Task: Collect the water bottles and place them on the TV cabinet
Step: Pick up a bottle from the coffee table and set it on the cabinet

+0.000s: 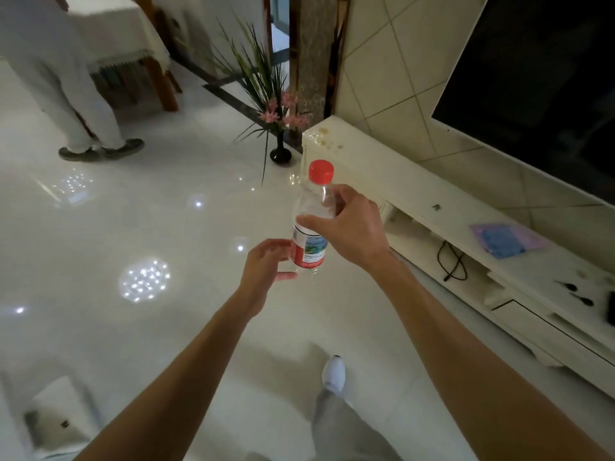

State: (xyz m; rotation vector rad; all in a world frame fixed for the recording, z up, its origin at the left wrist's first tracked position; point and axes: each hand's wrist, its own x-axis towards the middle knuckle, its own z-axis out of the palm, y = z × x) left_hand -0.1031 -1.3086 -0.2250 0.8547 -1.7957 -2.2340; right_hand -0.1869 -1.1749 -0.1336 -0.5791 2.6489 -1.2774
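Note:
A clear water bottle [311, 217] with a red cap and a red label is held upright in mid-air over the glossy floor. My right hand [349, 231] grips its upper body, thumb and fingers curled round it. My left hand [263, 271] is at the bottle's lower end, fingers loosely curved beside the label and thumb under the base. The cream TV cabinet [416, 191] runs along the right wall, its left end just behind the bottle.
A dark TV [539, 94] hangs above the cabinet. A blue and purple cloth [507, 241] lies on the cabinet top, a black cable [451, 261] in its shelf. A black vase with a plant [280, 154] stands by the cabinet's end. Another person [90, 111] stands far left near a draped table.

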